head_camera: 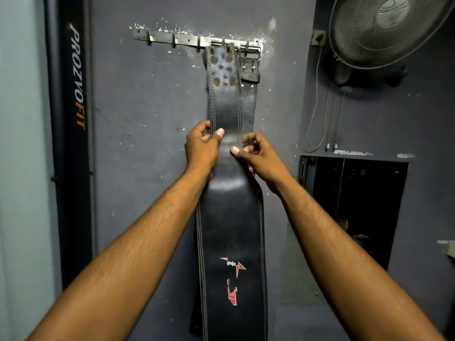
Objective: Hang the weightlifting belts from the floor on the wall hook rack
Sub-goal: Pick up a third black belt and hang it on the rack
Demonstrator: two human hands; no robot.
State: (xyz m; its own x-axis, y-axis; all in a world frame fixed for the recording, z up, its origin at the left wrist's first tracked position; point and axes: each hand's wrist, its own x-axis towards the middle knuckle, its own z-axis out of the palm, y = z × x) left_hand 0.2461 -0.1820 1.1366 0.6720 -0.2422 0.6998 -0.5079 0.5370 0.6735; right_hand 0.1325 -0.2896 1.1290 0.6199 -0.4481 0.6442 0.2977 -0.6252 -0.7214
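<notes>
Left hand [200, 150], right hand [261, 156]: pinch on opposite belt [231, 225] edges; bare wall [147, 107] left.

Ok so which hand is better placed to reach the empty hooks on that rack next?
Probably the left hand. The free hooks sit on the left part of the rack, its side; the right hand would cross the belt both hands grip.

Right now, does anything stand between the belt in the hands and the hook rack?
Nothing visible blocks it: the front belt already reaches the hook rack, pinched by left hand and right hand. Only a second belt hangs behind it, against the wall.
</notes>
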